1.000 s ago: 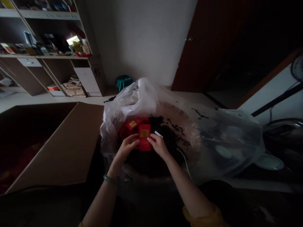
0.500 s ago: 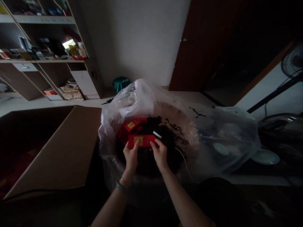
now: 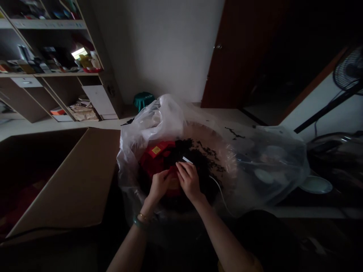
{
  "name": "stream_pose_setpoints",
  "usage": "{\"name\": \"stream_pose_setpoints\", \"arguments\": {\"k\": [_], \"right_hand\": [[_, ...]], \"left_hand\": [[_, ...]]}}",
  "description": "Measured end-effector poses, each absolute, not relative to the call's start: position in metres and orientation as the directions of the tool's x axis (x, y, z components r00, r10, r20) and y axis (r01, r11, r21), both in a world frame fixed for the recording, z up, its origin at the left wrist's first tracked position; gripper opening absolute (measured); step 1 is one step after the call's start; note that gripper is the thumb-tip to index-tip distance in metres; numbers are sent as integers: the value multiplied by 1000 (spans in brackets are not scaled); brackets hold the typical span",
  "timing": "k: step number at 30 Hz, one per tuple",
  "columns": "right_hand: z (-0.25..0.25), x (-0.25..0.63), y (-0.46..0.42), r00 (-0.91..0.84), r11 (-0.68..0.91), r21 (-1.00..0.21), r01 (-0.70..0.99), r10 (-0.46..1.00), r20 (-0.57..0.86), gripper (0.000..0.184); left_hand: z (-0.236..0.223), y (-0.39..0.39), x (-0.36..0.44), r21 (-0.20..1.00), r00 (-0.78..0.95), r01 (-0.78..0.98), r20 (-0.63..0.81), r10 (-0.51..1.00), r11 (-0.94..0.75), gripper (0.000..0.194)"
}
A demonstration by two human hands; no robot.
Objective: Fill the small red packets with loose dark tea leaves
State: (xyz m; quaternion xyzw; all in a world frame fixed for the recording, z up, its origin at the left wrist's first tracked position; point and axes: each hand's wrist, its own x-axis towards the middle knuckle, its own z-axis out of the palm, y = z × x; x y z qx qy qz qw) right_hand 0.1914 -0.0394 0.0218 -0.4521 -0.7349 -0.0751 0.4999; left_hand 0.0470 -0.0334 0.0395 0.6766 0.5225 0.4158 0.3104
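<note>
Head view: the left hand point(image 3: 160, 185) curled half-closed on a red packet point(image 3: 176, 192), while the right hand point(image 3: 188, 180) bent over it, its grip hidden; slow, close finger work suited something so small. Beneath lay dark loose tea leaves point(image 3: 195, 164) inside a clear plastic bag point(image 3: 153, 128), beside more red packets point(image 3: 155, 153). Beyond stood a cardboard box point(image 3: 56, 181), shelves point(image 3: 56, 73) and a door point(image 3: 241, 56).

Inside the clear plastic bag point(image 3: 153, 122), the left hand point(image 3: 160, 185) and right hand point(image 3: 189, 180) meet over what seems a red packet point(image 3: 173, 192), beside dark loose leaves point(image 3: 188, 155).
</note>
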Motion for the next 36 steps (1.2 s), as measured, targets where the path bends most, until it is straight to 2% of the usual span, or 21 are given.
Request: {"name": "stream_pose_setpoints", "arguments": {"k": [3,6,8,12,15,17,21,23,27,30,33,36], "right_hand": [[16,193,-41,-103,577,-319,752,581,808,34],[19,194,-39,-110,561,-380,735,652,750,23],[26,195,-36,-162,564,-428,706,717,678,19],[42,201,-27,-252,556,-512,654,799,546,24],[45,207,-25,-130,451,-632,630,864,486,21],[44,208,-27,-50,364,-741,564,911,410,18],[42,204,-34,-132,269,-912,308,962,239,23],[42,204,-34,-124,246,-934,260,968,220,24],[40,208,-33,33,257,-883,392,956,293,19],[36,211,-34,-79,279,-901,333,960,268,24],[33,213,-35,-204,239,-942,234,960,193,30],[30,214,-32,-145,177,-948,265,979,142,34]], "left_hand": [[39,-34,49,872,58,435,224,973,-226,24],[39,-32,49,866,55,440,239,970,-238,17],[40,-30,47,817,107,512,246,963,-265,21],[45,-27,41,662,228,672,242,943,-332,25],[48,-24,32,572,213,754,254,943,-324,32],[50,-22,26,552,207,776,235,950,-306,28],[54,-20,21,602,306,711,199,931,-363,21],[57,-19,21,620,342,682,198,919,-388,22],[65,-18,22,641,357,666,174,918,-381,22],[68,-17,19,625,400,678,128,907,-387,23],[69,-15,17,568,431,718,91,898,-402,29],[66,-16,22,425,439,789,114,891,-443,42]]}}
